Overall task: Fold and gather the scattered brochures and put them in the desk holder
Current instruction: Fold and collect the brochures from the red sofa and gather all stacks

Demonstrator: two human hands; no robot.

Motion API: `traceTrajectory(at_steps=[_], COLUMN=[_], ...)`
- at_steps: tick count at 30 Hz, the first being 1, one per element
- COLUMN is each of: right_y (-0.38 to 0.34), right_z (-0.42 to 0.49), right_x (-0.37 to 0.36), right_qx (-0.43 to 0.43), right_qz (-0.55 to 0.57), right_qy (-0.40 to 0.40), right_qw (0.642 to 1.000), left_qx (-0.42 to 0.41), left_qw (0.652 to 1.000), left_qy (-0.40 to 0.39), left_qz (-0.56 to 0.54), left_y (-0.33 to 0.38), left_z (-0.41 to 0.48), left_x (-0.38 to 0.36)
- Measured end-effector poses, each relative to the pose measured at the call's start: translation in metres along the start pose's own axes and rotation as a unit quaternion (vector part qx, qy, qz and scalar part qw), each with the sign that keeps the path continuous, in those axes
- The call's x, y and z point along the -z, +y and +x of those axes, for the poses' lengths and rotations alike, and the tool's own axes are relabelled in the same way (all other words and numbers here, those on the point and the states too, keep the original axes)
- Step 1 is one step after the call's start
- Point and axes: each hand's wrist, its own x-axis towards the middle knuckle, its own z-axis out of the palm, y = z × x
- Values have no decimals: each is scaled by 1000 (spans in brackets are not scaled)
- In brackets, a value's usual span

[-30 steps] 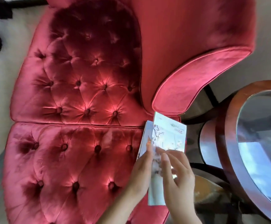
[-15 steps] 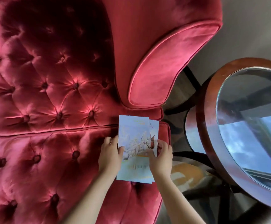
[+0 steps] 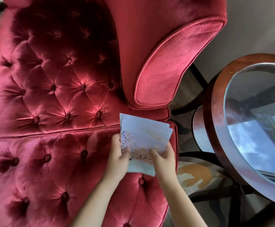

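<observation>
Red tufted velvet sofa (image 3: 59,104) fills the left and centre of the view, seat cushion nearest the camera. Left hand (image 3: 118,159) is above the seat's right end, its fingers (image 3: 117,141) curled round the left edge of the brochures (image 3: 143,135), thumb on the face. The brochures form a loosely fanned stack, held just above the cushion, upper corners splayed; print blurred. Right hand (image 3: 163,158) grips the stack's lower right edge, thumb clamped on the front, remaining fingers hidden behind the paper. Patterned rug (image 3: 197,177) lies on the floor beside the sofa. Round glass-topped table (image 3: 215,112) stands at far right, apart from the stack
</observation>
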Motion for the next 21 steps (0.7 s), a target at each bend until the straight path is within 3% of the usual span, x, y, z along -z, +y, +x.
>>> traceTrajectory(at_steps=[3,5,10,16,21], right_y=[-12,-9,13,15,-9], right_z=[-4,-5,-3,3,3], right_x=[3,2,-3,-3,8], right_qx=[98,120,68,81,35], right_qz=[0,-27,-42,-49,-34], right_qy=[-1,0,10,0,-5], right_qw=[995,992,997,996,999], left_qx=[-77,-70,2,18,1], left_qw=[995,994,997,997,997], left_qy=[-3,20,72,67,33], left_qz=[-65,-76,13,-45,-75], left_y=[7,2,-24,-29,0], left_z=[-14,-18,-21,-14,-23], left_x=[5,7,-8,-13,-16])
